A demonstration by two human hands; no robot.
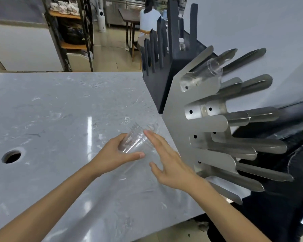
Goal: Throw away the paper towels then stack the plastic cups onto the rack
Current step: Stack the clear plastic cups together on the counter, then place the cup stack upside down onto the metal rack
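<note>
Left hand (pixel 112 154) around clear ribbed cup stack (pixel 138 140)

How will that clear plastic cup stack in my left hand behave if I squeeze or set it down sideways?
The clear cup stack looks thin-walled, so probably light and apt to flex if squeezed. Its round, tapered shape would likely roll in a curve on the glossy countertop. Left hand grips it; right hand is open alongside.

A pale grey marble-patterned stone countertop (pixel 63 105) is filling most of the view, its glossy top catching streaks of light. A round hole (pixel 12 155) is showing through the slab near its left side. At the right edge, a brushed-steel cup rack with long angled prongs (pixel 175 105) is standing just in front of a black pronged holder (pixel 162 74).
</note>
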